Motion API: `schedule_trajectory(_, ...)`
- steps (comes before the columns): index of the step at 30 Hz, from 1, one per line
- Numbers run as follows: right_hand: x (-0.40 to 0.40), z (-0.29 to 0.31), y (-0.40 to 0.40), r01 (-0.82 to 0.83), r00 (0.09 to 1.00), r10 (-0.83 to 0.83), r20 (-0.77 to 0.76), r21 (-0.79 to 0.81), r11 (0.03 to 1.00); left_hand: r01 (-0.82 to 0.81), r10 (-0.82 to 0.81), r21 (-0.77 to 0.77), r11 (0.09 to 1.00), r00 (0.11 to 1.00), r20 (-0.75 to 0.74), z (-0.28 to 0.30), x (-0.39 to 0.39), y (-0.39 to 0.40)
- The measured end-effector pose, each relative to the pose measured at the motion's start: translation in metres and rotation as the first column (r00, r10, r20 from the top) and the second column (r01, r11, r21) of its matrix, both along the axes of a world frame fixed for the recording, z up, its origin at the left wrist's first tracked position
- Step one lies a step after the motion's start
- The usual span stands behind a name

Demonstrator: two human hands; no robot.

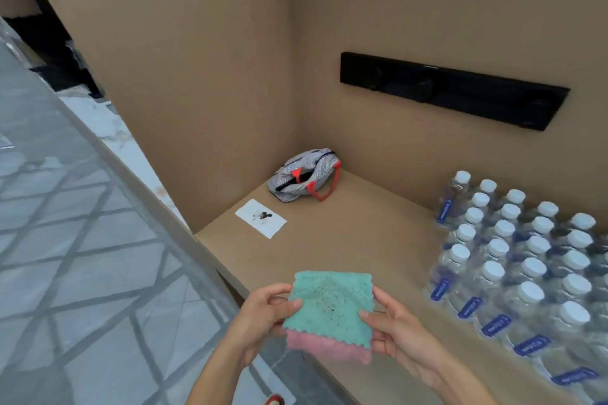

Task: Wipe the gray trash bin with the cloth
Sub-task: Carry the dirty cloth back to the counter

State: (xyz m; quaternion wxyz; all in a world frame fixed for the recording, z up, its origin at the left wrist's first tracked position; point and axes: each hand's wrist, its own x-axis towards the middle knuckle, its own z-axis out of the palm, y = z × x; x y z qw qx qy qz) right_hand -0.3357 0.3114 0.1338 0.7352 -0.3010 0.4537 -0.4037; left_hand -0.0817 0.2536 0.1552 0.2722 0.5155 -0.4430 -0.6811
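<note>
Now | both hands (263,316) pinching fuzzy green-pink cloth (329,309); scalloped edges; dark specks

Even, soft, moderately bright light; source not visible. Shadows faint: weak one under bag (304,176), slight darkening in corner where walls (184,69) meet. Mild glare on bottle (513,256) caps and plastic. Floor (75,240) tiles show pale reflections. Wide-angle bending strong at edges (wall lines lean, floor curves). Overall softness, compression smear; bottles lower right blurred, cloth (329,309) and hands reasonably sharp.
</note>
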Motion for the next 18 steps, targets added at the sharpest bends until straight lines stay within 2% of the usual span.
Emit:
schedule_trajectory(9, 0.112, -0.020, -0.071, 0.230, 0.973, -0.230, -0.013, 0.074, 0.970, 0.183, -0.186, 0.078, 0.980, 0.982, 0.036, -0.020, 0.082, -0.127)
schedule_trajectory(15, 0.135, -0.037, -0.096, 0.364, 0.931, -0.361, -0.044, 0.143, 0.920, 0.303, -0.310, 0.067, 0.951, 0.926, 0.217, -0.045, 0.088, -0.180)
schedule_trajectory(18, 0.132, -0.051, -0.111, 0.419, 0.908, -0.406, -0.109, 0.164, 0.893, 0.303, -0.311, 0.067, 0.950, 0.921, 0.237, -0.060, 0.080, -0.200)
